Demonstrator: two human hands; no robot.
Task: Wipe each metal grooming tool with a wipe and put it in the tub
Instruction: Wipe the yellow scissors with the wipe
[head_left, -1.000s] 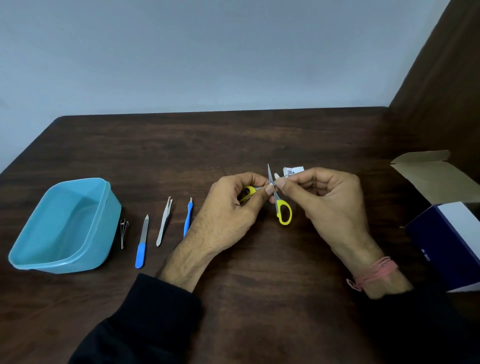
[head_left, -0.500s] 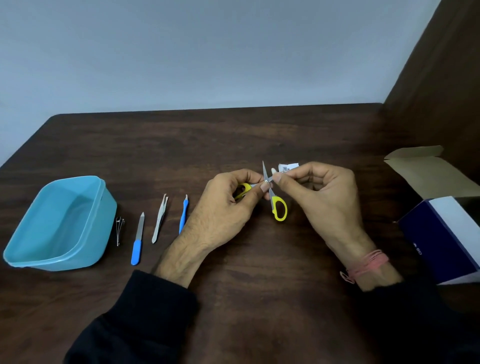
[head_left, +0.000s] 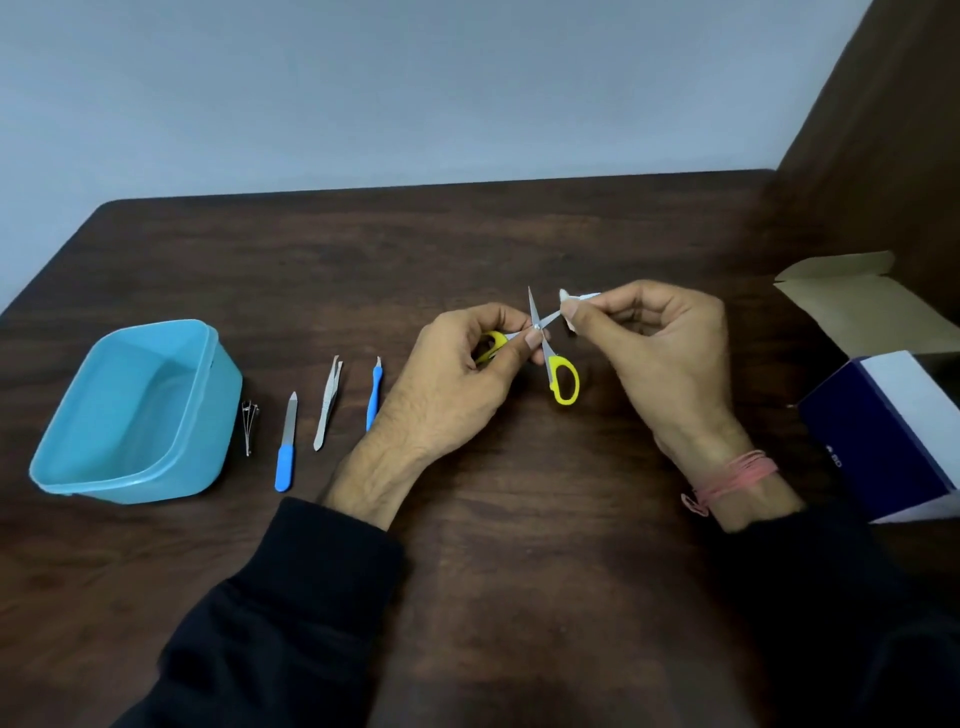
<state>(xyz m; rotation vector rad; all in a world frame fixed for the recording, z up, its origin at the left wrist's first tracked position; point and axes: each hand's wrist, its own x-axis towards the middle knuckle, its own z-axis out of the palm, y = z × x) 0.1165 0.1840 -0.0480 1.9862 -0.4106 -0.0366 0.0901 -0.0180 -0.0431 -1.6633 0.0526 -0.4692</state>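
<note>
The left hand gripped a small pair of scissors with yellow handles, its curled fingers closed round one handle loop and its thumb pressed near the pivot. The blades stood spread apart in a cross, one pointing up and away, the other slanting toward the right hand. That hand pinched a small white wipe between thumb and fingers, and the wipe was wrapped about the tip of the slanting blade, touching it. The free yellow loop hung below the pivot, between the two hands and above the dark wooden table. On the left of the table sat a light blue tub, with no tool to be seen inside it. Just beside its right wall lay a nail clipper, then a nail file with a blue handle, then metal tweezers, then a short tool with a blue handle, all in a row and each apart from the next, the last one close to the left wrist. At the right edge stood an open box, dark blue and white, its cardboard flap raised. A pink cord circled the right wrist, and both forearms wore black sleeves.
</note>
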